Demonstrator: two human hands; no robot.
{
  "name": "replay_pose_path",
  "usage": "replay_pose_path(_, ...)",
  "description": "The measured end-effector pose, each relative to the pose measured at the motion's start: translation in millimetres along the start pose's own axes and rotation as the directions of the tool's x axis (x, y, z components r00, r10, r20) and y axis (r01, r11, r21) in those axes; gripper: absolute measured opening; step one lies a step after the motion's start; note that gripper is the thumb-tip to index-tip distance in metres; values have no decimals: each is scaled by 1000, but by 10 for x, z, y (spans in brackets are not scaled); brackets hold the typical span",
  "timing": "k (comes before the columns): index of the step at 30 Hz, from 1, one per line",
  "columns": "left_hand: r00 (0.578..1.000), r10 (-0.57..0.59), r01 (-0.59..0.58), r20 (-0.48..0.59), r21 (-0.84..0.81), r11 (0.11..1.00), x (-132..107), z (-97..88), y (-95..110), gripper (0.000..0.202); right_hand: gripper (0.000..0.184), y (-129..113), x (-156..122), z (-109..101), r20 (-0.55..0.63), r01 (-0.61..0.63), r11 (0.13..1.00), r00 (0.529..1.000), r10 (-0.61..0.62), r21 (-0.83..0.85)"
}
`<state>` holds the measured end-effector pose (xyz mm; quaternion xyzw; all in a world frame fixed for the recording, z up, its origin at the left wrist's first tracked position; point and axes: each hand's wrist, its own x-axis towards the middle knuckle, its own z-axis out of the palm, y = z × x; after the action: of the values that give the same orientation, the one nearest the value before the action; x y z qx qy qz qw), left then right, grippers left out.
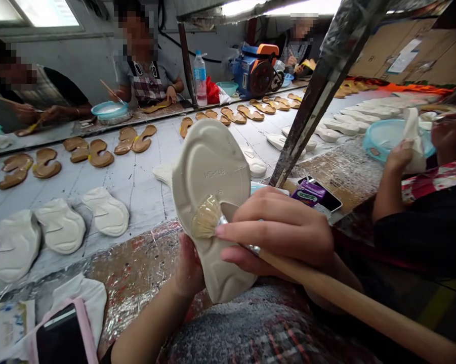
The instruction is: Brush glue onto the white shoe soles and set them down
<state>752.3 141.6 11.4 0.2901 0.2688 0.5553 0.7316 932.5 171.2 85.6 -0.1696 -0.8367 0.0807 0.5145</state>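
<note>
sole (212, 172) sits in curled left grip (190, 268); brush (326, 287) pinched in right grip (284, 230).

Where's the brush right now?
In the head view, the brush slants from the centre toward the lower right corner, held in the right hand, its bristles against the white sole in the left hand.

We see tan pieces (103, 160) at middle left and white moulded pieces (111, 216) at lower left on our white counter (146, 174). A blue basin (372, 149) sits on its brown edge (341, 174) at right.
</note>
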Motion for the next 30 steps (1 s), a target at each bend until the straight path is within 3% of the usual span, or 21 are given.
replay_pose_path(4,1000,0,1,14,-58,998,-14,148,41,76,18,-24,-224,73,39,70,998,997,-70,-1)
replay_pose_path(7,998,-35,39,60,-56,998,-30,246,100,85,14,-28,-326,28,43,37,999,998,-37,-20)
replay_pose_path(11,1000,0,0,26,-9,1000,-18,260,198,77,9,-10,-335,-48,21,-19,1000,1000,18,23)
replay_pose_path(16,999,-16,13,-47,-54,998,15,250,317,75,29,-85,-409,-75,138,-69,985,989,47,161)
replay_pose_path(21,998,-25,20,-64,-78,997,54,252,371,78,14,-85,-457,-86,37,-127,975,992,122,181)
replay_pose_path(26,982,45,-58,-181,-68,996,128,282,324,72,27,-95,-374,-69,115,-61,984,993,41,168)
replay_pose_path(30,988,56,-62,-146,-37,997,171,395,220,68,17,-142,-176,62,-7,-111,989,994,113,95)
